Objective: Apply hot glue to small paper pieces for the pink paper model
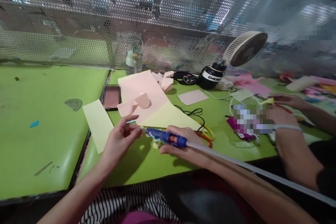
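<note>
My right hand point(183, 145) is wrapped round a blue hot glue gun point(160, 135), which points left. A long whitish glue stick point(236, 162) runs out of its back end over my forearm. Small coloured bits cling near the gun's front. My left hand point(122, 136) is closed in a pinch right at the nozzle; something small and pale shows at the fingertips, too small to name. Just beyond the hands lie a yellow paper sheet point(170, 117) and a large pink paper sheet point(139, 84) with folded pink pieces point(143, 101) on it.
Scissors with red and yellow handles point(210, 133) lie beside my right hand. A bottle point(133, 59), a dark-framed item point(111, 98) and a fan on a black base point(211, 76) stand or lie farther back. Another person's hands point(282, 112) work at the right. Perforated metal point(91, 21) closes the back.
</note>
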`<state>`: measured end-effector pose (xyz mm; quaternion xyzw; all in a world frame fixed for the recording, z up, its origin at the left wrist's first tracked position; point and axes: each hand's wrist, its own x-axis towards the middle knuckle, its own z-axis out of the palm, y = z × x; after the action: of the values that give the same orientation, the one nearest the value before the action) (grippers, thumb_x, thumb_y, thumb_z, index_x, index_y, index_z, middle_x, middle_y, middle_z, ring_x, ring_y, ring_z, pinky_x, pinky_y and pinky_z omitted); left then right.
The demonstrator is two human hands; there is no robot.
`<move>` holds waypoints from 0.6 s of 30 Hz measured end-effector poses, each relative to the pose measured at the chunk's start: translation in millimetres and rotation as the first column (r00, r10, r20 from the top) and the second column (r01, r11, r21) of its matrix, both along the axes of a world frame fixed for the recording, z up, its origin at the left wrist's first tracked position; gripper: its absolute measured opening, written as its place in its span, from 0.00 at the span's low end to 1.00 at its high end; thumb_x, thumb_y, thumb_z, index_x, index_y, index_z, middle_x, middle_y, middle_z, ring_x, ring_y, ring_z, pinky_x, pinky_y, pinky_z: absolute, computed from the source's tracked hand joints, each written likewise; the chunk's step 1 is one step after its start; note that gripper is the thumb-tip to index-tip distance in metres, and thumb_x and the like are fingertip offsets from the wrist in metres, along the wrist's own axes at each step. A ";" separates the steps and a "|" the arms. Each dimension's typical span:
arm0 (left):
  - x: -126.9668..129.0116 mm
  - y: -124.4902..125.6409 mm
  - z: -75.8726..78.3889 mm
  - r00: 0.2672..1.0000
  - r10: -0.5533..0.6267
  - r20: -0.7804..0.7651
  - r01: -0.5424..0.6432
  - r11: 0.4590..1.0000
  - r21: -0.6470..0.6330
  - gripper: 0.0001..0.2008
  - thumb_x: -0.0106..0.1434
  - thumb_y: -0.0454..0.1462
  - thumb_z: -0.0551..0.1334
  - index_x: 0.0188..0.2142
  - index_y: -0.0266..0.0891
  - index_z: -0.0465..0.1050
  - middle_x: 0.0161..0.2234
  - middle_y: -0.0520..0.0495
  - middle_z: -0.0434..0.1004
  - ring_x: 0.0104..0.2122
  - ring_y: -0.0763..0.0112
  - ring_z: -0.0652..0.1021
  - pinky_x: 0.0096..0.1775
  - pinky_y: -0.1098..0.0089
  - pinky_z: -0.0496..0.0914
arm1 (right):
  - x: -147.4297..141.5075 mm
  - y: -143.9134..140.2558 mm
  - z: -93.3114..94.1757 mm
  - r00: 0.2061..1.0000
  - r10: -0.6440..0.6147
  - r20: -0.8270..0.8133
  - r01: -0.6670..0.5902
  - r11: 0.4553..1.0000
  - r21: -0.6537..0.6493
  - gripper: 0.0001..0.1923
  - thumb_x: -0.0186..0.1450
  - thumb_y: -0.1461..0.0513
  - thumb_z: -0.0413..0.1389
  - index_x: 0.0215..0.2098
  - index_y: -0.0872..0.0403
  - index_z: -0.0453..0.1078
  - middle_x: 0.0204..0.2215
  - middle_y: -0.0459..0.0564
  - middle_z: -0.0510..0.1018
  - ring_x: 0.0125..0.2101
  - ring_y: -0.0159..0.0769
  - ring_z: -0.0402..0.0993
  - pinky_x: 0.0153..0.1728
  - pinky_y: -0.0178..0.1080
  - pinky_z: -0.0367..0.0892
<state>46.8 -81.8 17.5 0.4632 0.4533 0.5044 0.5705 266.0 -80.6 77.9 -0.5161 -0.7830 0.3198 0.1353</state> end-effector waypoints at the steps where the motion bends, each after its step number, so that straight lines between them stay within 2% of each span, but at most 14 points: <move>1: 0.1 -0.1 0.1 1.000 0.001 -0.004 -0.001 1.000 0.001 0.22 0.58 0.40 0.67 0.51 0.37 0.66 0.29 0.52 0.80 0.30 0.74 0.78 0.36 0.72 0.72 | 0.6 0.4 -0.8 1.000 0.001 -0.001 -0.001 1.000 0.002 0.27 0.55 0.38 0.59 0.25 0.51 0.64 0.18 0.39 0.66 0.21 0.30 0.60 0.23 0.34 0.52; 9: -0.3 -4.2 -6.6 0.998 -0.015 -0.053 0.017 0.999 0.031 0.22 0.61 0.41 0.65 0.52 0.39 0.66 0.30 0.52 0.80 0.31 0.74 0.77 0.36 0.73 0.70 | 0.3 -3.3 -6.3 0.994 -0.105 0.013 0.105 0.994 0.005 0.26 0.54 0.40 0.62 0.23 0.51 0.62 0.16 0.39 0.66 0.20 0.29 0.59 0.22 0.34 0.53; 18: -2.4 -2.1 -4.8 1.000 0.000 -0.029 0.001 0.999 0.032 0.22 0.59 0.40 0.66 0.51 0.38 0.66 0.29 0.53 0.78 0.31 0.72 0.78 0.37 0.70 0.71 | -1.4 -3.7 -2.6 1.000 -0.011 0.002 0.011 1.000 -0.012 0.26 0.54 0.39 0.62 0.28 0.52 0.64 0.21 0.40 0.70 0.23 0.30 0.63 0.24 0.34 0.55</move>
<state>44.4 -83.9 12.7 0.4795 0.4535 0.5047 0.5565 264.6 -84.2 75.2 -0.5216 -0.7783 0.3232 0.1334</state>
